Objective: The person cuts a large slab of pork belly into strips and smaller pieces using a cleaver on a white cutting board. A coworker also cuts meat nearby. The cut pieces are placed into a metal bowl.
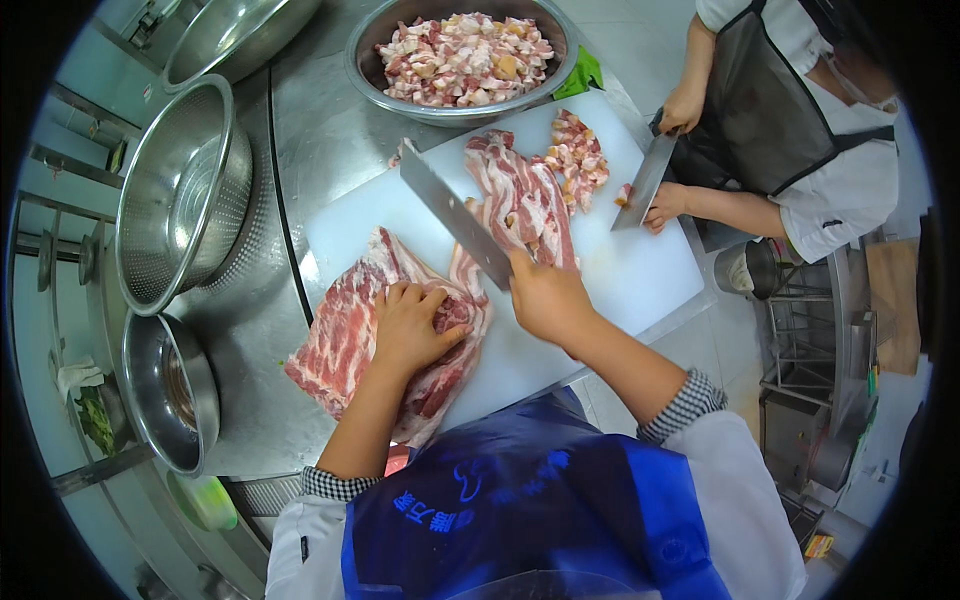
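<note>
My left hand (411,326) lies spread on a large slab of raw pork belly (341,319) at the near left of the white cutting board (600,289). My right hand (551,300) grips the handle of a cleaver (454,217), whose wide blade slants up and left over the board. Behind the blade lie long strips of pork belly (525,195), and a narrow piece runs from the slab towards them. Diced pork (577,157) is heaped at the board's far side. A big steel bowl (461,112) beyond the board is full of diced pork.
A co-worker (795,112) at the right holds another cleaver (646,180) over a small meat piece on the same board. To the left stand a steel colander (225,150), a steel basin (202,390) and another large bowl (240,37). A green cloth (581,75) lies by the full bowl.
</note>
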`<state>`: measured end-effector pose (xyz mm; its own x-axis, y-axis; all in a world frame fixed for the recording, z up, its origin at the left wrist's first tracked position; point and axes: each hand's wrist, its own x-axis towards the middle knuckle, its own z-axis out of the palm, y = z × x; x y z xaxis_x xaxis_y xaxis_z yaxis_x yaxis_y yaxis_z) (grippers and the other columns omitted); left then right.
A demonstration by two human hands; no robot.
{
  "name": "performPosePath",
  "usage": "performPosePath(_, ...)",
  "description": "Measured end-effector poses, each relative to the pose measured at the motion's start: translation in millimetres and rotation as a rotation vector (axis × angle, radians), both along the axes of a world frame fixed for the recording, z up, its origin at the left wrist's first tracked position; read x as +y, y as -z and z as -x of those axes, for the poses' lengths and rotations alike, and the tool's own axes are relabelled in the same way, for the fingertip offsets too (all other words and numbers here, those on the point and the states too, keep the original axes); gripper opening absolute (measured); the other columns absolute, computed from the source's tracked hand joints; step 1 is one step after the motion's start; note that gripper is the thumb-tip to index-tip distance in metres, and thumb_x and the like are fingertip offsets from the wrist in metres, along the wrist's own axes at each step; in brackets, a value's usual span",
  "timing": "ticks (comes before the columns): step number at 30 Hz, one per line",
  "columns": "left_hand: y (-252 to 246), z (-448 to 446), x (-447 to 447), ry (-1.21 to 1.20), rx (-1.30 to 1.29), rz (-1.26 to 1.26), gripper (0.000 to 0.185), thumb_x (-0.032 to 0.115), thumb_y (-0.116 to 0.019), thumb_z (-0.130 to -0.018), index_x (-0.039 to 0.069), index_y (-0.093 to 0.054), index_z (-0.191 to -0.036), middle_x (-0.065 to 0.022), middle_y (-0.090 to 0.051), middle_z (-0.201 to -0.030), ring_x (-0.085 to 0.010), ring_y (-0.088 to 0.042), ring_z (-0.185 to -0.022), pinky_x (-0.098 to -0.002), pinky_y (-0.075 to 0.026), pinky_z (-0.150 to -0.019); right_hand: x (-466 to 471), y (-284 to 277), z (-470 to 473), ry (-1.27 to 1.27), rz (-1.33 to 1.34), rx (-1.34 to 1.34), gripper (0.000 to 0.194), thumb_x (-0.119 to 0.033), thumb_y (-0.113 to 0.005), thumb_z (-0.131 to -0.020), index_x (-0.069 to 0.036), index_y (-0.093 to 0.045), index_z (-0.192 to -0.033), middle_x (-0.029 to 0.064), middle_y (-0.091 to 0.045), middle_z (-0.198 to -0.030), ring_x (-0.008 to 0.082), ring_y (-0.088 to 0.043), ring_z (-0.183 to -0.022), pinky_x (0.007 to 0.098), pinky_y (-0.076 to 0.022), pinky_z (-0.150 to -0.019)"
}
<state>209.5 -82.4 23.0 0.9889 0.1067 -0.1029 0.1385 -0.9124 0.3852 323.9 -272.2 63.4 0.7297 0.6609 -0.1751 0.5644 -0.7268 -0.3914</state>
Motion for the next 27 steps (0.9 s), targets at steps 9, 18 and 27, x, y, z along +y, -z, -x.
performPosePath(9, 3.5, 5.7, -11.5, 0.036, -0.02, -0.077, 0.046, 0.045, -0.073, -0.064, 0.008, -0.066, -0.091, -0.0141, -0.055, -0.104, -0.0338, -0.045, -0.113, -0.0492, -0.033, -0.095, -65.0, -17.0, 68.2, -0.072, 0.191, 0.278, 0.016, -0.007, -0.048, -0.081, 0.002, -0.045, -0.094, 0.0204, -0.063, -0.066, 0.0375, -0.064, -0.06, 0.0489, -0.0489, -0.051)
performPosePath(18, 4.7, 8.6, -13.3, 0.078, -0.041, -0.043, 0.053, 0.043, -0.082, -0.056, 0.009, -0.064, -0.092, -0.0164, -0.052, -0.114, -0.0363, -0.041, -0.119, -0.0492, -0.036, -0.09, -14.4, -1.2, 64.3, -0.019, 0.087, 0.207, 0.013, -0.008, -0.048, -0.081, 0.001, -0.045, -0.091, 0.0193, -0.065, -0.067, 0.0357, -0.066, -0.061, 0.0482, -0.05, -0.052)
performPosePath(27, 8.5, 10.4, -7.0, 0.083, -0.033, 0.055, 0.049, 0.041, -0.08, -0.059, 0.01, -0.065, -0.093, -0.0164, -0.05, -0.119, -0.0349, -0.039, -0.124, -0.0596, -0.034, -0.09, 62.1, 37.9, -8.2, -0.014, 0.069, 0.142, 0.028, -0.008, -0.049, -0.08, 0.005, -0.049, -0.105, 0.0209, -0.067, -0.077, 0.0358, -0.068, -0.074, 0.0471, -0.0529, -0.063)
